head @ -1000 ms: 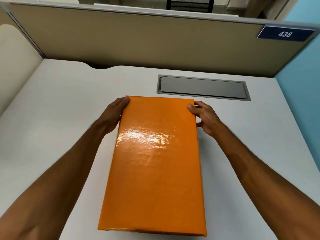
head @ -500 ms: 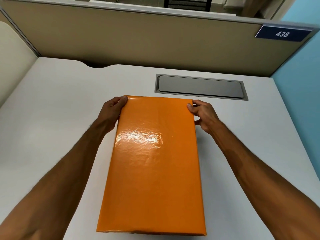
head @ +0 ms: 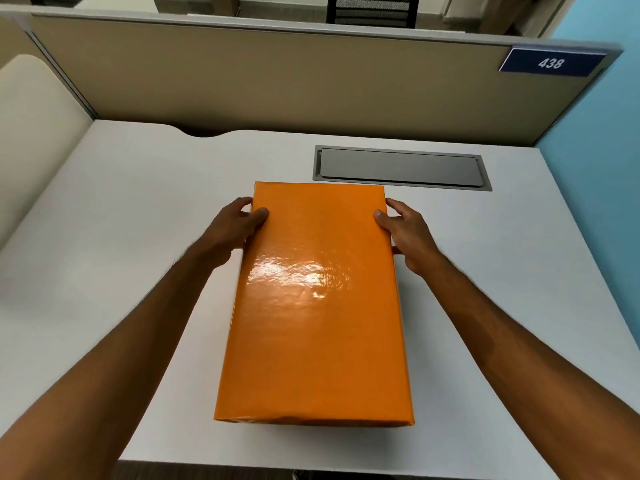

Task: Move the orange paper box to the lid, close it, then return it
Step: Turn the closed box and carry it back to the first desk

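Left hand [head: 231, 233] clamped on box [head: 317, 306] at 10 o'clock, thumb on top, box closed at desk [head: 121, 209] centre, right hand [head: 405, 233] gripping likewise at 2 o'clock, probably so the lid stays on for carrying back.

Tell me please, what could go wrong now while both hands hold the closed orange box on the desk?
1. The left hand and right hand grip only the far end of the orange box, so its near end may sag or tip if lifted.
2. The wrapping looks glossy, so fingers might slip.
3. The near end lies close to the edge of the desk; pulling it back could push it over.
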A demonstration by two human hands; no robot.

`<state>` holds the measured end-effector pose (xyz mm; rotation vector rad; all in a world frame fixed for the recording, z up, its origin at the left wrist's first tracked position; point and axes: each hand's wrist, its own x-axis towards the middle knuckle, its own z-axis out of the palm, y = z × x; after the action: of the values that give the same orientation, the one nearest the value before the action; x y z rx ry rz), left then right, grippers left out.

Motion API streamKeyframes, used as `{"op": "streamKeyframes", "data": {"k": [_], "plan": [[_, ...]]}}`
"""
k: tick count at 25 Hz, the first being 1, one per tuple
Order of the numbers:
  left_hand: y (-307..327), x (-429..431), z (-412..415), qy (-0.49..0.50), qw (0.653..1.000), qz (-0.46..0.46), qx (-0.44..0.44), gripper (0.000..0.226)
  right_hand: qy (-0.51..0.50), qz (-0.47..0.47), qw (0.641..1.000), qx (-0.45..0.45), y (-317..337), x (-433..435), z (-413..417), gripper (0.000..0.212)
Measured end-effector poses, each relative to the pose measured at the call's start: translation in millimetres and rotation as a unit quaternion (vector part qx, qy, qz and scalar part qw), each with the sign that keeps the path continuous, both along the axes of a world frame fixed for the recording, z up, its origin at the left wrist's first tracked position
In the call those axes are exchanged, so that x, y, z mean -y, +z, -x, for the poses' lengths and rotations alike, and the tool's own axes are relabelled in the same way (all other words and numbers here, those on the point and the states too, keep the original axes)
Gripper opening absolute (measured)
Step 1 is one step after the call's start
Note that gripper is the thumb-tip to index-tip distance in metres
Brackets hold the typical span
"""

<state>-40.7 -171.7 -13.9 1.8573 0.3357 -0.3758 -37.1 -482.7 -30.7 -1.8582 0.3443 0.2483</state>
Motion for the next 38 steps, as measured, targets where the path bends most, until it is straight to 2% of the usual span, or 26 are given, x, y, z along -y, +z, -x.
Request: {"op": "streamKeyframes", "data": {"k": [7,14,22,25,29,38], "plan": [[0.9,-17.3,99.0,-0.025,0.995,0.056,-0.074,0.067,0.021,-0.03,0.999,-0.039,-1.9,7.6,87.0,0.06],[-0.6,-7.9,112.7,0.01,0.998,0.059,-0.033,0.061,-0.035,-0.007,0.999,-0.01,2.9,-5.6,108.7,0.056],[-0.9,-3.9,139.8,0.045,0.998,0.047,0.0,0.066,-0.065,0.055,0.995,0.058,6.8,-10.7,134.7,0.053],[-2.2,-8.1,153.6,0.013,0.998,0.049,-0.03,0.069,-0.035,-0.004,0.999,0.028,3.7,-2.2,153.4,0.056],[-3.5,-9.2,165.1,-0.02,0.996,0.055,-0.067,0.085,0.031,-0.09,0.995,-0.031,0.5,8.5,169.3,0.075],[14.6,-11.2,171.1,0.026,0.998,0.044,-0.031,0.084,0.064,-0.14,0.988,-0.023,12.3,4.2,162.9,0.094]]}}
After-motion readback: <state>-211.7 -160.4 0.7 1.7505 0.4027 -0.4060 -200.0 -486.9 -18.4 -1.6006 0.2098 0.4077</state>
